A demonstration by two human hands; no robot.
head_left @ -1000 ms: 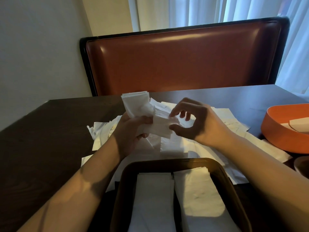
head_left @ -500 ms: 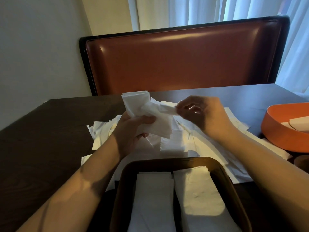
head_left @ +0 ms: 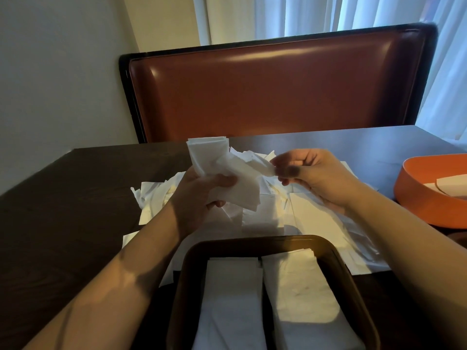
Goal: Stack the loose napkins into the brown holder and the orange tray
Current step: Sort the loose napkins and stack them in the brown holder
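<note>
Since a second ago the right hand (head_left: 313,175) has drawn rightward, away from the left hand (head_left: 199,195), pulling one corner of a white paper napkin (head_left: 242,178) out sideways — its thumb and curled fingers pinch that corner. Left fingers and thumb are curled round a bunch of folded napkins, held upright above the dark wooden bench (head_left: 63,210). Beyond the brown rounded plastic holder (head_left: 192,261) — which sits nearest the camera with two flat white napkin stacks (head_left: 298,289) side by side inside — loose white napkins (head_left: 267,210) lie scattered on the bench. Right of the holder, and farther back, is the orange oval tray (head_left: 417,195) with napkins in it.
</note>
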